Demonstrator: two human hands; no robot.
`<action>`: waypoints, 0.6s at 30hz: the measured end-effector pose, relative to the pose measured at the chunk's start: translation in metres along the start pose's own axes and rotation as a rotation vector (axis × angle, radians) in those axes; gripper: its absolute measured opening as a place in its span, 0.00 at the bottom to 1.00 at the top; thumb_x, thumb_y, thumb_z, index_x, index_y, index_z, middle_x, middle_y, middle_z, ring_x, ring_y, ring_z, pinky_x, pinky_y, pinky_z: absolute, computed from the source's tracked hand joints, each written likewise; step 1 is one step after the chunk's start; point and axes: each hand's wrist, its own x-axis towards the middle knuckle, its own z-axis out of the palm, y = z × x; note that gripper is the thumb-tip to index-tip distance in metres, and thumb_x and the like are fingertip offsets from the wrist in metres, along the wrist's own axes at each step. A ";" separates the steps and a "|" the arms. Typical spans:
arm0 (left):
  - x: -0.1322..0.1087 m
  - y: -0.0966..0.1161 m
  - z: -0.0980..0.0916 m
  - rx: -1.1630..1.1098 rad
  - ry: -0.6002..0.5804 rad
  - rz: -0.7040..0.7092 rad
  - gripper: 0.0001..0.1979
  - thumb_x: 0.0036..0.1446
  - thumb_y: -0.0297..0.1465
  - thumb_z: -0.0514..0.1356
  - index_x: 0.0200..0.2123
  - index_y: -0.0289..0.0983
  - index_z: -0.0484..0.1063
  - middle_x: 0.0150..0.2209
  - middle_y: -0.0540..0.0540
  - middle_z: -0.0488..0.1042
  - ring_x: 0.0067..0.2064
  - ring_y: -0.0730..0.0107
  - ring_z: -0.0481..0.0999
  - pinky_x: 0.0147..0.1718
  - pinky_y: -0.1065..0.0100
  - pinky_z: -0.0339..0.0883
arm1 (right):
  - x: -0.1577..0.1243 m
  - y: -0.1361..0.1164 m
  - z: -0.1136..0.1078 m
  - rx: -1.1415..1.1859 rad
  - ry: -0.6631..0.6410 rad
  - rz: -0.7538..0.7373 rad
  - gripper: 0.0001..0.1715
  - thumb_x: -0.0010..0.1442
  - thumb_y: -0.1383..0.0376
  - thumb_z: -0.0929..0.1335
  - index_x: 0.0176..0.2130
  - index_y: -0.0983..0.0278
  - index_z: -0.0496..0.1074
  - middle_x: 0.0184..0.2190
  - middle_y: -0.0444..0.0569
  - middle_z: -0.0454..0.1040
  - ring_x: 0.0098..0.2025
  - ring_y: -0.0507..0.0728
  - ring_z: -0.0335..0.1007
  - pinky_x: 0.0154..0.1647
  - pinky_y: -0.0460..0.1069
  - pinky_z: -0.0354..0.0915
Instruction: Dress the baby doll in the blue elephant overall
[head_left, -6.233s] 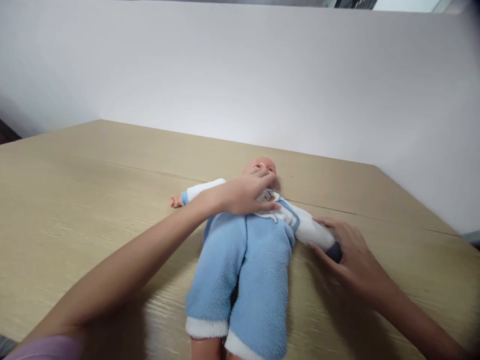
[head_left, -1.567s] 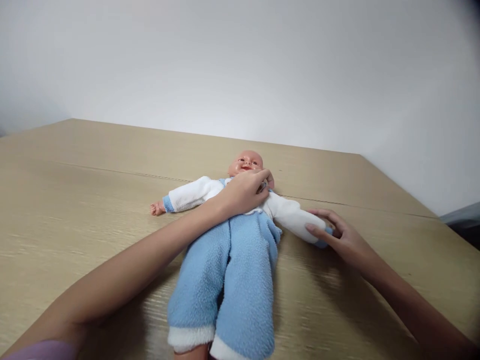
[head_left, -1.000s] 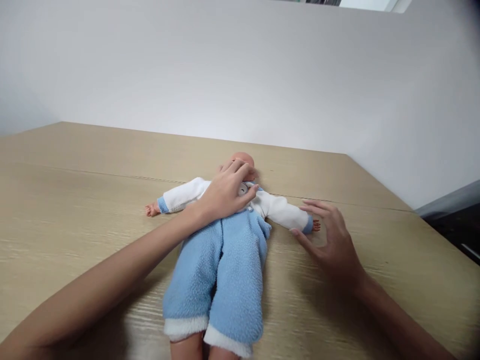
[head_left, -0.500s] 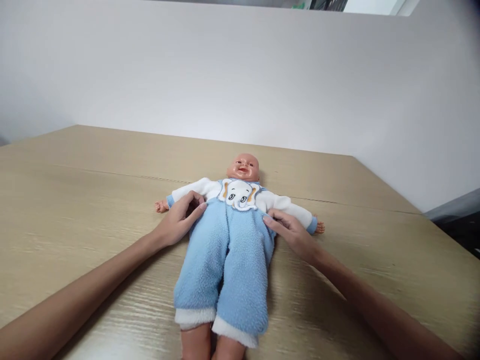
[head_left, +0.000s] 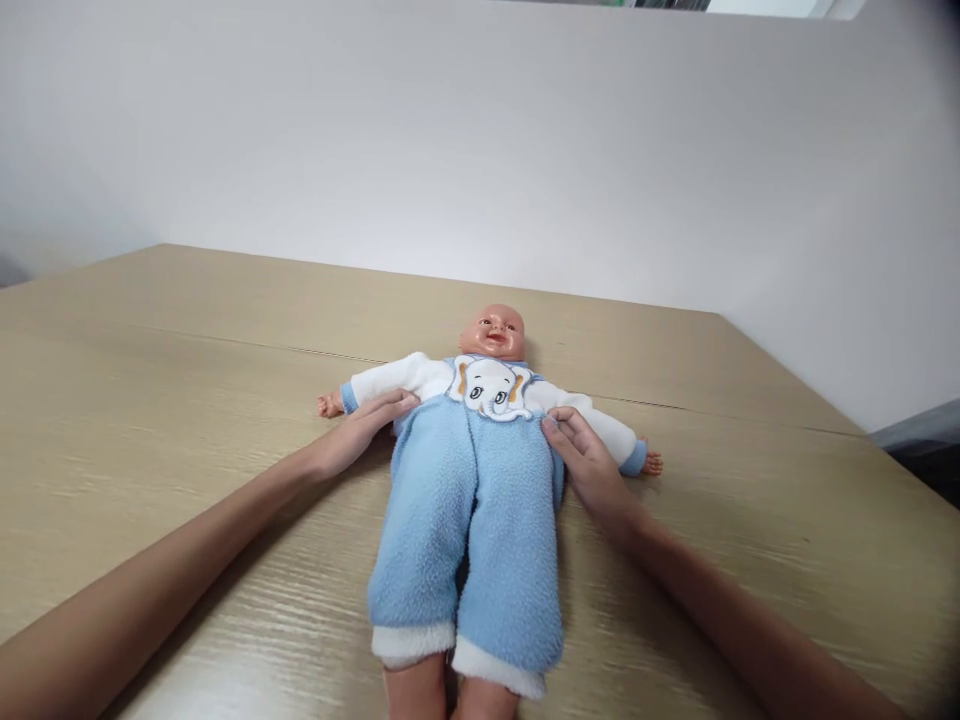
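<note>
A baby doll (head_left: pixel 480 470) lies on its back on the wooden table (head_left: pixel 150 380), head away from me. It wears a blue fleece romper with white sleeves and an elephant patch (head_left: pixel 489 386) on the chest. My left hand (head_left: pixel 360 432) lies against the doll's side under its outstretched sleeve, fingers stretched out and flat. On the other side, my right hand (head_left: pixel 589 462) has its fingers bent and pressed together on the romper's edge at the waist. The doll's bare feet run out of the bottom of the view.
A plain white wall (head_left: pixel 480 150) rises behind the table. The table's right edge (head_left: pixel 862 430) runs diagonally, with a dark floor strip beyond it. A seam crosses the tabletop behind the doll's arms.
My left hand has left the doll's chest and my right hand its sleeve cuff. Both now sit at the doll's sides. The elephant patch is uncovered and the doll has shifted slightly right.
</note>
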 end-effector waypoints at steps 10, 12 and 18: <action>0.010 0.009 0.004 -0.210 0.040 -0.044 0.24 0.62 0.53 0.68 0.33 0.40 0.67 0.31 0.52 0.61 0.34 0.67 0.58 0.35 0.64 0.52 | -0.002 0.005 -0.005 -0.311 0.129 -0.137 0.23 0.67 0.42 0.73 0.44 0.58 0.71 0.38 0.47 0.74 0.43 0.60 0.72 0.47 0.55 0.67; 0.011 0.008 0.004 -0.011 0.034 0.009 0.25 0.66 0.56 0.64 0.35 0.40 0.67 0.31 0.52 0.61 0.34 0.67 0.59 0.35 0.64 0.52 | -0.005 0.002 -0.009 -0.407 0.163 -0.179 0.21 0.68 0.45 0.73 0.45 0.58 0.72 0.39 0.49 0.74 0.42 0.61 0.73 0.46 0.57 0.68; 0.006 0.004 0.007 0.344 0.226 0.161 0.17 0.73 0.48 0.57 0.46 0.40 0.70 0.42 0.47 0.74 0.43 0.61 0.72 0.44 0.60 0.64 | -0.015 -0.017 -0.050 -1.126 0.313 -0.605 0.17 0.70 0.55 0.71 0.53 0.60 0.72 0.50 0.57 0.76 0.52 0.69 0.72 0.57 0.64 0.66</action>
